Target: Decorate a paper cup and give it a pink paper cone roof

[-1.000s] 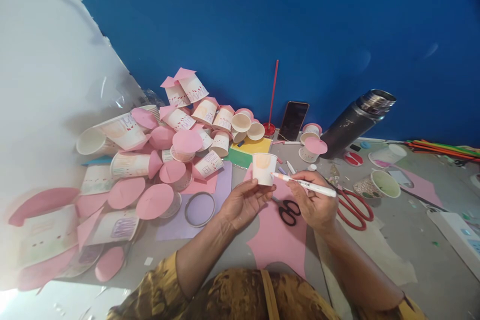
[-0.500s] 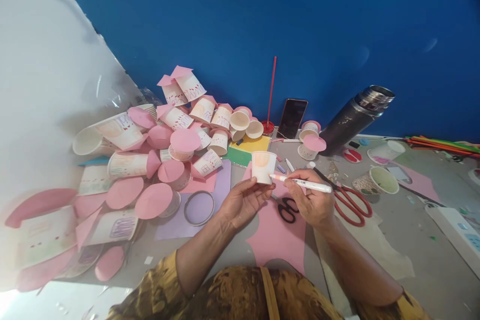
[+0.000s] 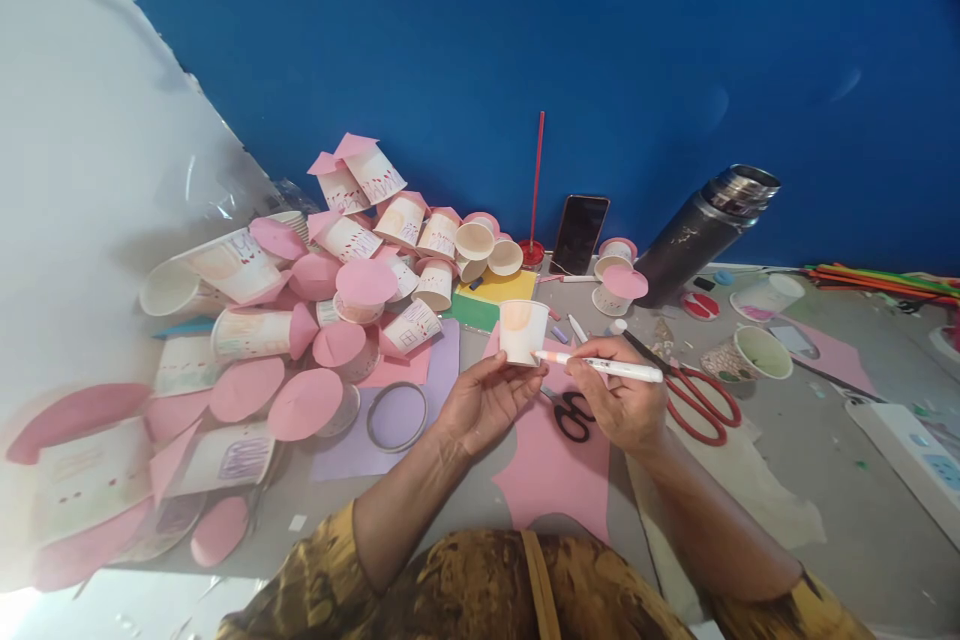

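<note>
My left hand (image 3: pixel 487 405) holds a white paper cup (image 3: pixel 523 332) upright by its base, fingers beneath it and thumb at the side. An orange patch is coloured on the cup's wall. Between the fingers of my right hand (image 3: pixel 626 400) is a white marker (image 3: pixel 615 367), its orange tip at the lower right of the cup's wall. Below the hands lie a cut sheet of pink paper (image 3: pixel 559 480) and black-handled scissors (image 3: pixel 572 416), whose blades are partly hidden. Red-handled scissors (image 3: pixel 705 405) lie just right of my right hand.
Decorated cups with pink paper tops (image 3: pixel 304 400) are heaped on the left. A tape ring (image 3: pixel 397 417) rests on lilac paper (image 3: pixel 330 460). A phone (image 3: pixel 580 234) and a dark flask (image 3: pixel 694 240) stand by the blue wall. At right are cups (image 3: pixel 761 353) and a power strip (image 3: pixel 911 460).
The marker tip has shifted slightly left and down along the cup's wall. The whole view has moved a little; both hands keep their grips.
</note>
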Motion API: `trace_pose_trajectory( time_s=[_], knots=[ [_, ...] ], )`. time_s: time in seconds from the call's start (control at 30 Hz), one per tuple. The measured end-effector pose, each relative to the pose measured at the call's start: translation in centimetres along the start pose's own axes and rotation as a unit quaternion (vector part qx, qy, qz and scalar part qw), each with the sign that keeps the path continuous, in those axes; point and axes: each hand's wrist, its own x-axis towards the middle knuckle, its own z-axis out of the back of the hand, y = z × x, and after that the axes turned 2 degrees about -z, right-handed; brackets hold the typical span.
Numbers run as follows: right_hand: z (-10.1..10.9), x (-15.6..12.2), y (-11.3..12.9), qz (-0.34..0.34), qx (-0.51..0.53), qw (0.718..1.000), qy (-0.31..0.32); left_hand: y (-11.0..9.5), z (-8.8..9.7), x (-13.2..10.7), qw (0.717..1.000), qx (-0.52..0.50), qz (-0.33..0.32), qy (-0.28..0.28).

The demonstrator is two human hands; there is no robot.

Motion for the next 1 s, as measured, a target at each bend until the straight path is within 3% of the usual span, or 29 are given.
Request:
trace_pose_trajectory(
  time_s=[0.17, 0.6, 1.0],
  knots=[
    [-0.06, -0.29, -0.37, -0.023, 0.016, 0.999, -0.031, -0.01, 0.2, 0.06, 1.0, -0.006, 0.012, 0.023],
    [-0.12, 0.16, 0.12, 0.011, -0.009, 1.0, -0.028, 0.23, 0.57, 0.05, 0.998, -0.002, 0.023, 0.057],
    [0.25, 0.3, -0.02, 0.003, -0.014, 0.999, -0.044, -0.34, 0.46, -0.18, 0.995, -0.043, 0.063, 0.072]
  ],
)
